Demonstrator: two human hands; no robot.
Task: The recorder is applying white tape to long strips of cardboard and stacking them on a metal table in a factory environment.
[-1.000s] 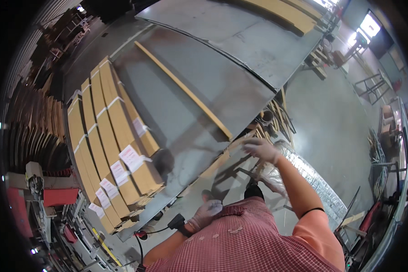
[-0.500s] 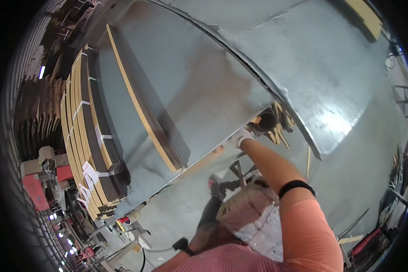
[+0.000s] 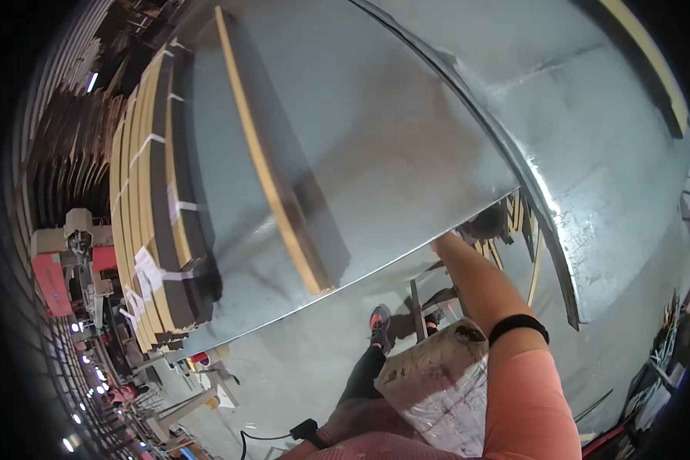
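My right arm [image 3: 479,284], with a black band around it, reaches forward to the near edge of the grey sheet-topped table [image 3: 406,146]. The hand itself is hidden beneath that edge, beside a dark round opening [image 3: 487,221], so its fingers do not show. Part of my left arm [image 3: 337,425], wearing a black strap with a small box and cable, shows low in the picture; my left hand is out of sight. On the tabletop, left of my right arm, lies a long yellow-edged dark strip [image 3: 272,180].
Strapped bundles of similar strips [image 3: 157,207] lie along the table's left side. Several narrow wood offcuts [image 3: 517,218] stand under the right corner. A plastic-wrapped block [image 3: 437,376] is close to my legs. Another grey-topped table [image 3: 590,176] stands to the right, and red machinery [image 3: 50,280] at left.
The view has shifted, so the table and strips sit differently. My right hand's white glove, visible earlier at the table edge, has gone out of sight beneath it.
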